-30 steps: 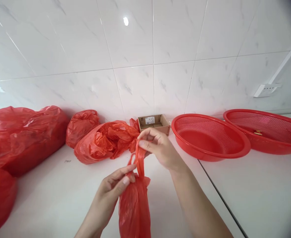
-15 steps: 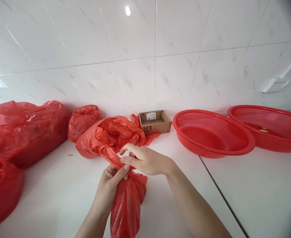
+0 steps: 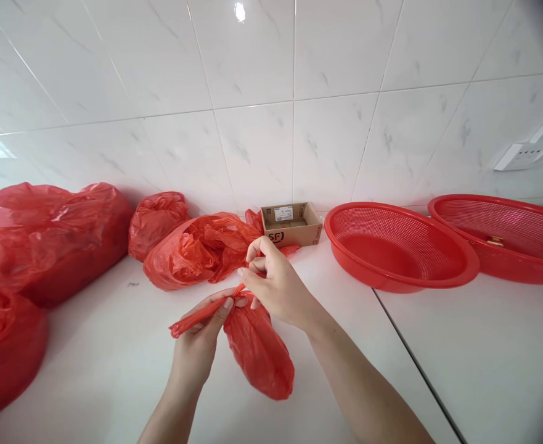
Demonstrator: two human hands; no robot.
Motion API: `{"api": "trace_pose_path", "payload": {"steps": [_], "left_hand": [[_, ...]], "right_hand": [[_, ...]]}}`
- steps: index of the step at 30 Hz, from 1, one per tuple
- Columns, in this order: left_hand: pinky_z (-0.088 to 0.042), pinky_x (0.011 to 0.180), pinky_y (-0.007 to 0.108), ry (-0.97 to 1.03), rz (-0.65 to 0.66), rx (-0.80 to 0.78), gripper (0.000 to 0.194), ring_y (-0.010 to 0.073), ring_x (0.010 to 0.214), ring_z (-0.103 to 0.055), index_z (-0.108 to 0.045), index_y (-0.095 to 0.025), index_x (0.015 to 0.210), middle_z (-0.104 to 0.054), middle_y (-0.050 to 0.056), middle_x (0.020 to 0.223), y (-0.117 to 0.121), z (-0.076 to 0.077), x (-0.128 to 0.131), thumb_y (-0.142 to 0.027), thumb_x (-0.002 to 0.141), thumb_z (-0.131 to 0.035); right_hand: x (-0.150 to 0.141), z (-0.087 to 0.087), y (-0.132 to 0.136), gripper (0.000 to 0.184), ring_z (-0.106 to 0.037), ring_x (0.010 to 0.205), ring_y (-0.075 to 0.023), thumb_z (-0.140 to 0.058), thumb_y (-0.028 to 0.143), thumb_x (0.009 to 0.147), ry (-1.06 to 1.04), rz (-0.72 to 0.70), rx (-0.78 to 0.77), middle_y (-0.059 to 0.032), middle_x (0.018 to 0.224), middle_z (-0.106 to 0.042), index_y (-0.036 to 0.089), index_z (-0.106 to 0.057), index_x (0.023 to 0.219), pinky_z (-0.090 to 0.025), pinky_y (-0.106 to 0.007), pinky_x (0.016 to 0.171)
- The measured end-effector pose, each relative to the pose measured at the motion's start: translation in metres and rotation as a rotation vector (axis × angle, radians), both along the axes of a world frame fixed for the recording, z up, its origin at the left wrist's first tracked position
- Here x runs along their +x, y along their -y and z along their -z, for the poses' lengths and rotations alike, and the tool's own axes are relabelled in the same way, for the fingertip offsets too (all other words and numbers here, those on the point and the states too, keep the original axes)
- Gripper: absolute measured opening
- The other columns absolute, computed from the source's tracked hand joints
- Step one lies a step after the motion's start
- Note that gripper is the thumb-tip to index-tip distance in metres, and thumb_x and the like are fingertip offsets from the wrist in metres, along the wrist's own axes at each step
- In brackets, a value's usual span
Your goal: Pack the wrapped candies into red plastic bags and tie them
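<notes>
Your left hand (image 3: 200, 342) had its thumb and fingers pressed together on the gathered neck of the held red bag (image 3: 262, 351), pinching it. A flattened red end (image 3: 192, 320) stuck out across your left fingers, to the left of the pinch. The bag's filled body hung tilted, below and to the right of that grip, over the white tabletop (image 3: 114, 364). Your right hand (image 3: 283, 293) was just above and to the right of the pinch, fingers curled and thumb tip close by a thin red strand that rose from the neck; you couldn't tell from this view whether they closed on it.

Well left of your grip, a rounded red bag (image 3: 5, 351) sat at the view's edge. To the right, a dark seam (image 3: 414, 361) ran across the tabletop. Just beyond your hands lay a crumpled red bag (image 3: 174, 262), with a small open carton (image 3: 299, 235) beyond your right hand. Farther left stood a smaller red bag (image 3: 155, 225) and a large red bag (image 3: 72, 246). Off to the right were a red basket (image 3: 377, 280) and, beside it, a second basket (image 3: 530, 265) holding a small yellowish item (image 3: 495, 242). Farthest away rose the tiled wall (image 3: 253, 68), with a white socket (image 3: 521, 157) to the right.
</notes>
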State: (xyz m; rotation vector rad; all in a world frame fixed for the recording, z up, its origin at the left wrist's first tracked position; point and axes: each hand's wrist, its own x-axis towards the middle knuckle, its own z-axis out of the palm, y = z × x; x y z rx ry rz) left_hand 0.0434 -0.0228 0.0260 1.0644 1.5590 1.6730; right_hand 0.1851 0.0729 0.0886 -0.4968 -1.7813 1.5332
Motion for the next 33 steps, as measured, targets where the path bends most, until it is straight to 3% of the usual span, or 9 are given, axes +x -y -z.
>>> {"api": "trace_pose_path", "payload": {"steps": [3,6,11,15,17,19,23,30,33], "left_hand": [[-0.053,0.093,0.043,-0.060,-0.033,0.021,0.030,0.0293,0.104,-0.068,-0.075,-0.022,0.106,-0.076,0.007,0.102,0.000,0.000,-0.001,-0.041,0.083,-0.068],[-0.055,0.090,0.041,-0.054,-0.061,0.042,0.029,0.0294,0.105,-0.067,-0.076,-0.023,0.104,-0.076,0.008,0.103,-0.001,0.003,-0.006,-0.039,0.081,-0.071],[-0.056,0.073,0.031,0.030,-0.079,0.146,0.018,0.0238,0.091,-0.068,-0.076,-0.022,0.084,-0.074,0.006,0.096,-0.003,0.006,-0.012,-0.030,0.069,-0.082],[-0.054,0.070,0.027,-0.009,-0.045,0.183,0.015,0.0204,0.089,-0.066,-0.072,-0.021,0.076,-0.070,0.005,0.095,-0.003,0.001,-0.014,-0.023,0.065,-0.083],[-0.054,0.069,0.026,-0.029,0.004,0.171,0.016,0.0193,0.087,-0.065,-0.070,-0.020,0.074,-0.069,0.004,0.093,-0.003,-0.003,-0.014,-0.020,0.065,-0.083],[-0.053,0.068,0.025,-0.025,0.064,0.179,0.020,0.0183,0.084,-0.065,-0.065,-0.020,0.072,-0.068,0.003,0.088,-0.002,-0.007,-0.013,-0.017,0.063,-0.083],[-0.054,0.073,0.027,-0.027,0.086,0.253,0.030,0.0183,0.088,-0.065,-0.058,-0.023,0.080,-0.066,0.000,0.088,-0.004,-0.009,-0.010,-0.013,0.064,-0.081],[-0.049,0.060,0.021,-0.276,-0.200,0.252,0.040,0.0128,0.071,-0.063,-0.053,-0.024,0.088,-0.065,-0.002,0.090,-0.011,-0.004,-0.006,-0.006,0.060,-0.076],[-0.050,0.062,0.023,-0.374,-0.211,0.312,0.044,0.0142,0.076,-0.065,-0.056,-0.025,0.102,-0.066,0.000,0.100,-0.010,-0.003,-0.006,-0.005,0.065,-0.070]], "right_hand": [[-0.001,0.001,0.000,0.016,-0.049,0.050,-0.0093,-0.050,0.025,0.085,-0.010,-0.007,-0.049,0.0095,0.063,-0.038,0.026,-0.035,0.085,-0.051,-0.025,0.050],[0.001,0.001,-0.002,0.018,-0.048,0.053,-0.0095,-0.051,0.021,0.080,0.042,-0.008,-0.021,0.0082,0.066,-0.036,0.026,-0.035,0.085,-0.050,-0.023,0.047],[0.009,0.004,-0.009,0.015,-0.042,0.054,-0.0099,-0.049,0.014,0.076,0.326,-0.044,0.247,0.0059,0.068,-0.044,0.025,-0.041,0.082,-0.037,-0.021,0.045],[0.010,0.007,-0.016,0.015,-0.055,0.073,-0.0133,-0.051,0.014,0.078,0.360,0.017,0.434,0.0017,0.087,-0.060,0.025,-0.053,0.088,-0.044,-0.027,0.061],[0.006,0.008,-0.019,0.020,-0.060,0.091,-0.0151,-0.053,0.014,0.081,0.256,-0.032,0.403,-0.0002,0.105,-0.064,0.026,-0.057,0.097,-0.049,-0.030,0.074],[0.001,0.010,-0.019,0.025,-0.061,0.100,-0.0153,-0.053,0.013,0.082,0.179,-0.145,0.341,-0.0006,0.110,-0.065,0.026,-0.057,0.103,-0.049,-0.031,0.082],[-0.009,0.015,-0.015,0.023,-0.063,0.090,-0.0150,-0.052,0.011,0.079,0.170,-0.200,0.294,0.0015,0.096,-0.064,0.025,-0.051,0.097,-0.050,-0.032,0.078],[-0.015,0.019,0.001,0.025,-0.055,0.072,-0.0140,-0.052,0.011,0.075,0.253,-0.065,0.407,0.0038,0.080,-0.056,0.026,-0.043,0.093,-0.044,-0.027,0.061],[-0.015,0.019,0.000,0.022,-0.057,0.072,-0.0129,-0.051,0.014,0.078,0.220,-0.080,0.322,0.0041,0.082,-0.059,0.026,-0.046,0.097,-0.045,-0.027,0.063]]}}
